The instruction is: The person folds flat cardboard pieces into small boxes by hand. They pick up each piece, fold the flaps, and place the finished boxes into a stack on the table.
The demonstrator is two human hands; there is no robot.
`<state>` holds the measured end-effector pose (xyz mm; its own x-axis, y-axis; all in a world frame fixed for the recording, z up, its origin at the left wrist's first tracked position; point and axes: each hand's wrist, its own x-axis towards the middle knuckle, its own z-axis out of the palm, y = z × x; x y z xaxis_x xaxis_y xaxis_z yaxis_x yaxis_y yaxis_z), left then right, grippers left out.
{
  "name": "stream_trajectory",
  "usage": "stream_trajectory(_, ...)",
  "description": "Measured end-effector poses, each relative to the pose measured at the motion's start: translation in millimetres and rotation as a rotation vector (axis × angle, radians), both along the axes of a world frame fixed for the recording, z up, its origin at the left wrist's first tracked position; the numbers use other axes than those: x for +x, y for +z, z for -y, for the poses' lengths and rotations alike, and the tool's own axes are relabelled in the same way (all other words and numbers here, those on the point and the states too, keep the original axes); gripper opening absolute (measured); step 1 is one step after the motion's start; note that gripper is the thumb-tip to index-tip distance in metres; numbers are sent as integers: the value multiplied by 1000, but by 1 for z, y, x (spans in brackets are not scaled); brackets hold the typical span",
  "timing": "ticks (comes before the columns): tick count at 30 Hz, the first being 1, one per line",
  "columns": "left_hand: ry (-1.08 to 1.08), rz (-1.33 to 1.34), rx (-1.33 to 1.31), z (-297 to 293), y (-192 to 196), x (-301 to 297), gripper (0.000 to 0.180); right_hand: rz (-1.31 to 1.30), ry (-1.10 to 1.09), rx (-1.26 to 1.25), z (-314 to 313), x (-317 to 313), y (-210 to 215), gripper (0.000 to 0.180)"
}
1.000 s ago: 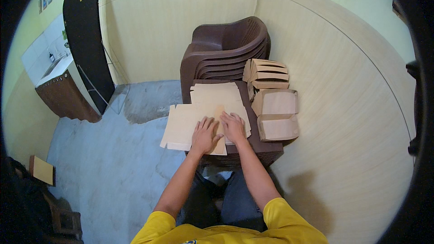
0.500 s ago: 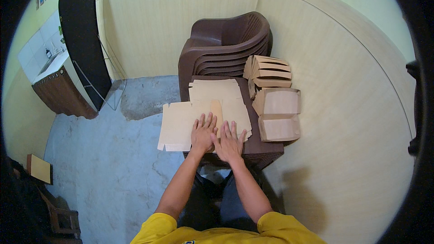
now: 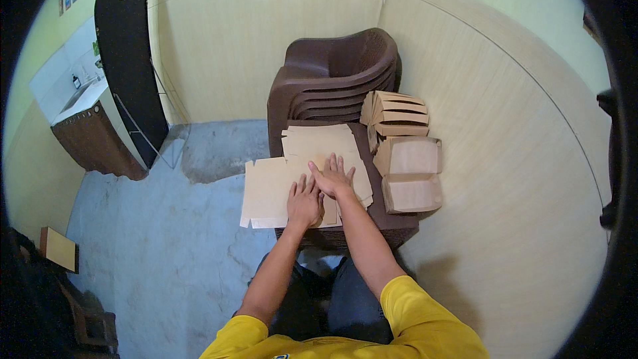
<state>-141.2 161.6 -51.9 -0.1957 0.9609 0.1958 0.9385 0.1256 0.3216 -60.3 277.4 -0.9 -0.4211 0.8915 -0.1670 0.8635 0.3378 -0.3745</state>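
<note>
Soft, even indoor light fills the room, bright enough to read every surface, with no hard glare. The pale panelled wall (image 3: 505, 113) glows warm and cream. A soft shadow falls on that wall low on the right, beside the person's yellow sleeve (image 3: 425, 312), and another sits under the stacked dark brown plastic chairs (image 3: 332, 80). The blue-grey concrete floor (image 3: 153, 246) looks dull and matte. Heavy fisheye bending curves the wall's top rail, and a black vignette eats all four corners. The centre is fairly sharp; the rim goes soft and smeared.
</note>
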Motion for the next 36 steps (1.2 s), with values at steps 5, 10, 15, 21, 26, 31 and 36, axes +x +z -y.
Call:
stream_trajectory(5,93,300,85,-16,-8,-8,59,-165,-22,99,29,34,0,100)
stream_trajectory(10,162,403,244,-33,-23,-26,60,-200,-33,215,75,58,-3,87)
stream_trajectory(15,93,374,97,-13,-1,-55,37,-359,-193,141,38,65,-21,64)
stream_trajectory(21,20,130,46,16,17,-44,40,-1008,-284,-368,-5,95,-11,34)
stream_trajectory(26,-26,26,45,-3,10,-19,46,-1182,-254,-542,-1,115,17,20)
stream_trajectory(31,-19,13,135,-19,10,-4,44,-1243,-214,-615,4,113,28,24)
stream_trajectory(36,-8,-62,83,-22,13,-5,46,-1206,-30,-692,12,99,23,44)
